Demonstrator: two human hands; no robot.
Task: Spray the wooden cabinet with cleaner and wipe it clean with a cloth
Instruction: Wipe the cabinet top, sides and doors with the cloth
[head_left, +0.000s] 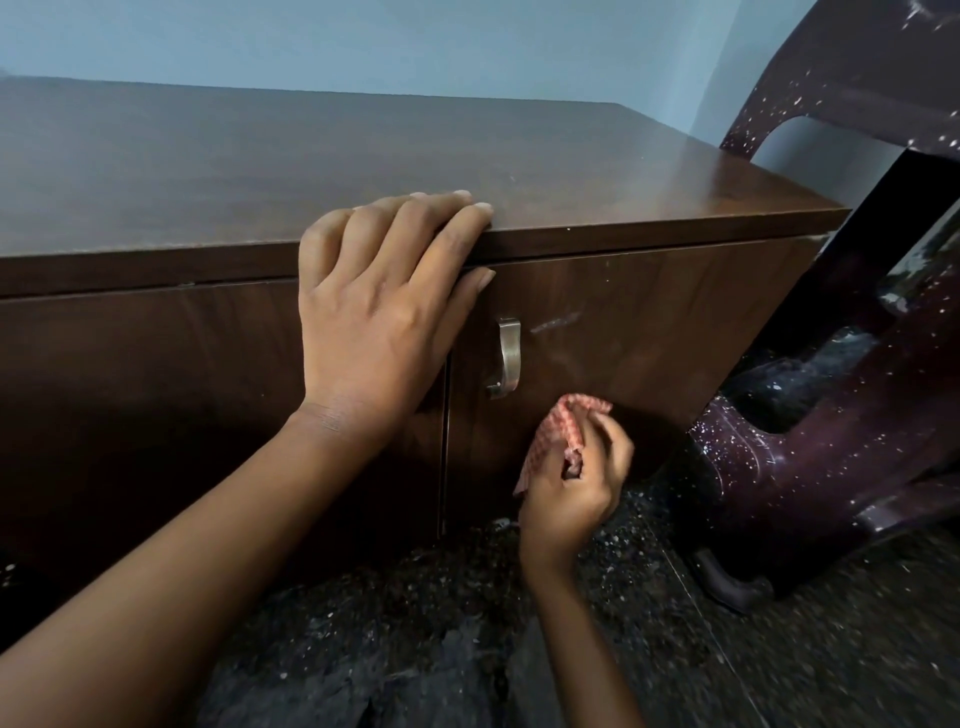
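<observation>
Blue-grey wall (467, 47) is seen behind a dark wooden cabinet (311, 166), which fills most of the view.

The left hand (384, 306) is laid over the front edge of the cabinet top. Its fingers are nearly straight on the top and its thumb lies against the door below; nothing is held. The right hand (571, 488) is lower, with its fingers curled round a bunched red checked cloth (566, 421). The cloth is pressed to the lower part of the right door (649, 322), just under the metal handle (506, 358).

Wiping is judged to be under way. A pale streak (556, 323) shows on the door above the right hand, just past the handle, and faint specks lie on the top beyond the left fingers, so both areas are judged unfinished. No spray bottle is in view, and whether spraying is complete cannot be told. The door on the far side of the left arm lies in shadow, and its state cannot be judged.

Room for sweeping is open above the cloth. It is bounded by the handle, by the door's bottom edge near the speckled floor (779, 649), and by a maroon plastic chair (831, 441) close to the cabinet's end, outward of the right hand.
</observation>
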